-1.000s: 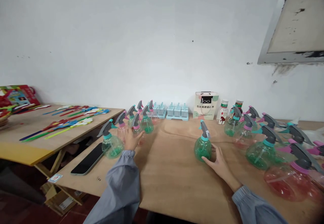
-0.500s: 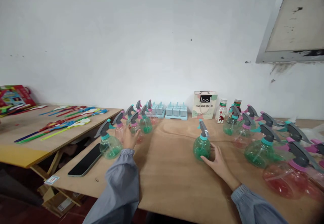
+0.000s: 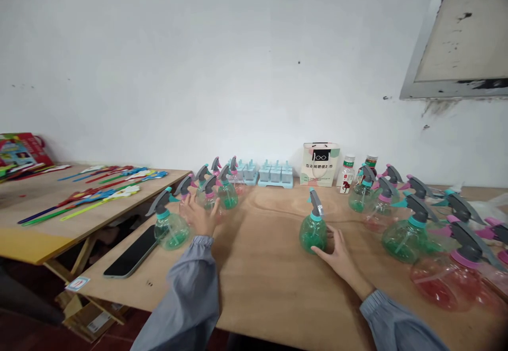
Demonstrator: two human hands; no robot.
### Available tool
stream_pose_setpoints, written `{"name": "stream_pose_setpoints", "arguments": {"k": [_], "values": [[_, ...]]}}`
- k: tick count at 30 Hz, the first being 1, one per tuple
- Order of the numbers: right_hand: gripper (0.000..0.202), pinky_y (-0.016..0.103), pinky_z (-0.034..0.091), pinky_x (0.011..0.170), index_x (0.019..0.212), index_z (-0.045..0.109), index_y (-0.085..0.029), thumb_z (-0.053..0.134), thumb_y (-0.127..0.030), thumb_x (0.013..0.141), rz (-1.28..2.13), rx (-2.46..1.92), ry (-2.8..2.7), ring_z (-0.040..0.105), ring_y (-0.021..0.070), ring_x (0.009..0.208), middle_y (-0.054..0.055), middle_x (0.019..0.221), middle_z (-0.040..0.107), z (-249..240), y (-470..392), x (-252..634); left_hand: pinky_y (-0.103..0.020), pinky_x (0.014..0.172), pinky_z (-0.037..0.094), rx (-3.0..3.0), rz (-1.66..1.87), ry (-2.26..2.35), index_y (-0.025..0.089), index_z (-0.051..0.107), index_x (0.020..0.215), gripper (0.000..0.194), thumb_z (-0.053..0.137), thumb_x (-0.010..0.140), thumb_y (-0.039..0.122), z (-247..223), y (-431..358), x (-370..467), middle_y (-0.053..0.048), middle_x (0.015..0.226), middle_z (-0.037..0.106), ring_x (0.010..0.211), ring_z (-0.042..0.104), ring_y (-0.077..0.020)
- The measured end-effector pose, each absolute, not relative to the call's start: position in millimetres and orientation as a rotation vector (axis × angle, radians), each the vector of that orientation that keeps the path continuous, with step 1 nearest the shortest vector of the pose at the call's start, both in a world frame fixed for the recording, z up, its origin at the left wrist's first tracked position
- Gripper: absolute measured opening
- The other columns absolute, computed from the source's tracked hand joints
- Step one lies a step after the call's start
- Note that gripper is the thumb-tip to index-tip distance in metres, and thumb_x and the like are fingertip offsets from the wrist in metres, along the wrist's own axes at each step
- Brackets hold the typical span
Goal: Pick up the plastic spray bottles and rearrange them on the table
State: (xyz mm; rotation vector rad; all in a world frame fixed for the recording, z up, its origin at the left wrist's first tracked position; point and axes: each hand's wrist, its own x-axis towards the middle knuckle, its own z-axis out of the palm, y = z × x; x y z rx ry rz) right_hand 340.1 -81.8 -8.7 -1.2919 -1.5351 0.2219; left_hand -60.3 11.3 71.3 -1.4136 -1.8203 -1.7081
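A green spray bottle (image 3: 313, 233) with a grey and teal head stands upright near the table's middle. My right hand (image 3: 340, 258) is at its right side, fingers apart, thumb and fingertips at the bottle's lower body. On the left, my left hand (image 3: 201, 215) has its fingers spread beside a cluster of spray bottles and partly hides a pink-collared one (image 3: 209, 197). Whether it touches any of them I cannot tell. Another green spray bottle (image 3: 172, 230) stands just left of that hand.
Several green and pink spray bottles (image 3: 407, 239) crowd the right side. A black phone (image 3: 132, 253) lies at the left edge. Light-blue moulds (image 3: 275, 174), a paper bag (image 3: 318, 165) and two small bottles line the wall. Colourful strips (image 3: 99, 198) lie on the left table.
The fingers of my left hand have spread and moved slightly left. My right hand and the middle green bottle appear a little further left, along with a slight view shift.
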Motion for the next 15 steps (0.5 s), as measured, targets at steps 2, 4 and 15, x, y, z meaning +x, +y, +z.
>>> {"name": "stream_pose_setpoints", "arguments": {"k": [2, 4, 15], "values": [[0.062, 0.052, 0.052, 0.092, 0.119, 0.049, -0.022, 0.073, -0.052, 0.07, 0.252, -1.271, -1.555, 0.061, 0.0309, 0.104, 0.01, 0.111, 0.058, -9, -83, 334, -0.057, 0.115, 0.026, -1.446, -1.776, -1.679, 0.015, 0.042, 0.131, 0.063, 0.059, 0.081, 0.05, 77, -7, -37, -0.022, 0.141, 0.041, 0.14, 0.034, -0.0362], [0.062, 0.051, 0.053, 0.09, 0.119, 0.05, -0.022, 0.074, -0.052, 0.07, 0.281, -1.239, -1.583, 0.061, 0.0307, 0.102, 0.01, 0.109, 0.06, -9, -86, 325, -0.055, 0.114, 0.03, -1.769, -1.853, -1.47, 0.018, 0.044, 0.129, 0.057, 0.059, 0.082, 0.046, 81, -26, -2, -0.019, 0.137, 0.046, 0.137, 0.04, -0.0338], [0.06, 0.053, 0.047, 0.1, 0.131, 0.049, -0.028, 0.068, -0.053, 0.08, 0.272, -1.192, -1.812, 0.057, 0.0322, 0.117, 0.011, 0.125, 0.059, 24, -112, 310, -0.048, 0.112, 0.035, -2.714, -2.196, -1.442, 0.027, 0.044, 0.135, 0.071, 0.076, 0.072, 0.035, 73, -56, 135, -0.014, 0.138, 0.052, 0.132, 0.047, -0.0312]]}}
